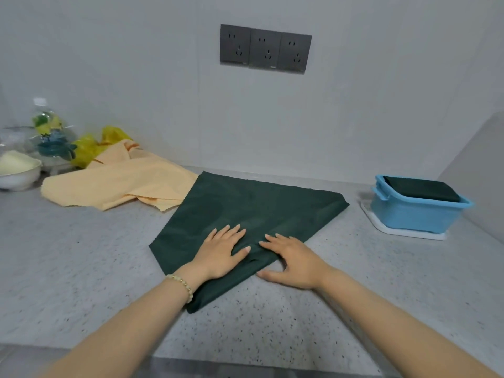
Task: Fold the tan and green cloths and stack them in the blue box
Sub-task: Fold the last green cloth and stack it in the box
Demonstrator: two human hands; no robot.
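Note:
A dark green cloth (245, 214) lies spread flat on the speckled grey counter (81, 268), folded once. My left hand (221, 251) rests palm down on its near part, fingers apart. Beside it my right hand (291, 261) presses flat on the cloth's near right edge, thumb on the counter. A tan cloth (117, 184) lies crumpled and unfolded to the back left, its edge touching the green one. The blue box (414, 211) stands at the right with a folded dark green cloth (425, 188) lying on top inside it.
The blue box sits on a white tray (403, 231). At the far left stand a white bowl (19, 173), a clear bottle (45, 129) and a yellow plastic bag (92, 148). Wall sockets (266, 49) are above. A grey wall panel (477, 173) closes the right side.

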